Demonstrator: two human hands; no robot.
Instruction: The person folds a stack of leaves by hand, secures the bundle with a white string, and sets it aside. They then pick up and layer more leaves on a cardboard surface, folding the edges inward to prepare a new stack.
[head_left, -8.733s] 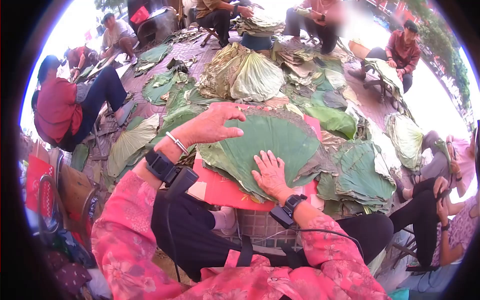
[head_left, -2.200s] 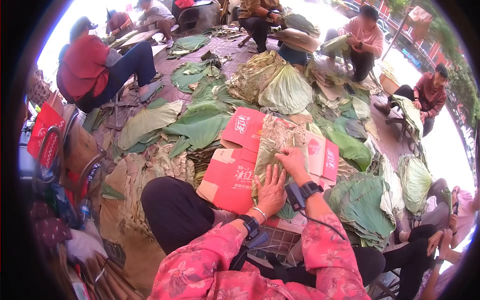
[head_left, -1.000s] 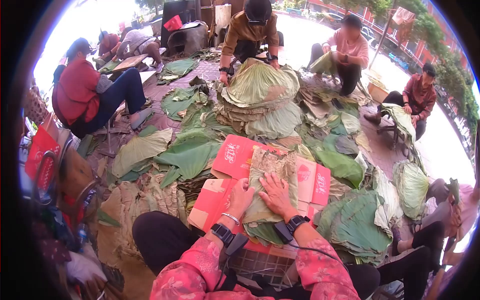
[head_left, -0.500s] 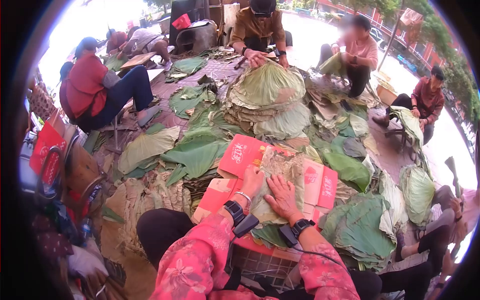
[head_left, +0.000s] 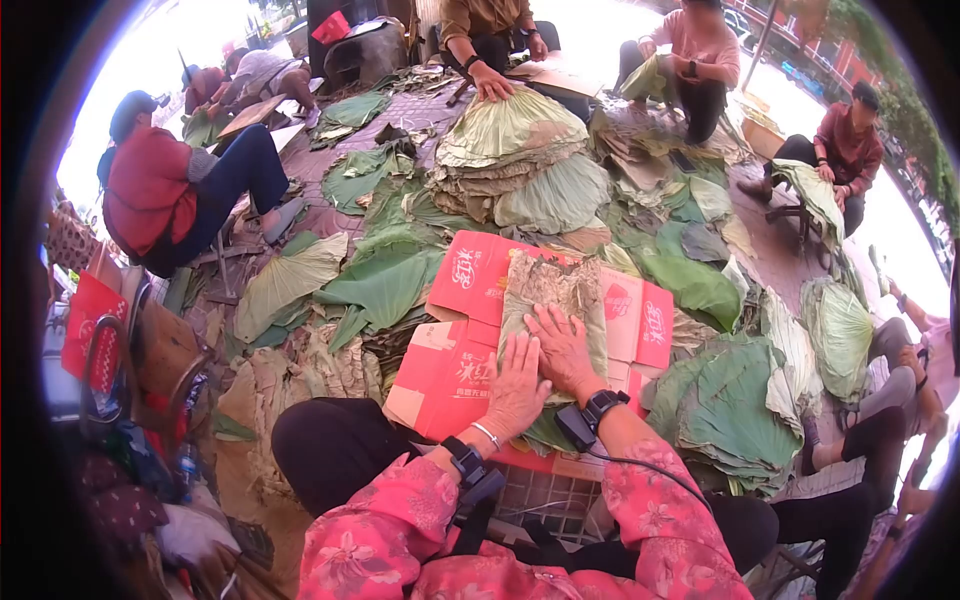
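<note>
Standing right by this person in the pink flowered sleeves, and both palms are pressing flat on a folded lotus leaf [head_left: 548,300] that's lying lengthwise on a flattened red cardboard box [head_left: 470,330] across the lap. The left hand [head_left: 515,392] is spreading open on the near half of the leaf, fingers splayed, gripping nothing, just weighing it down. The right hand [head_left: 562,350] is lying just beside it, a little further up, also flat and open, fingertips pointing away toward the dry, crinkled far end.

What I'm thinking could go wrong: that far end is looking brown and brittle, so if the palms are pushing outward too hard it might be cracking or tearing along the folds rather than smoothing. Also the cardboard is hanging off the knees on the left side with nothing obvious under it, so leaning weight there could be tipping the whole board and sliding the leaf off onto the heap of dried leaves [head_left: 300,370] below. The cables from the wrist bands [head_left: 596,412] are trailing close to the leaf's near edge too, and could be snagging it.

A stack of green leaves [head_left: 725,415] is sitting just to the right, and other people around the yard are working their own piles [head_left: 510,150]
</note>
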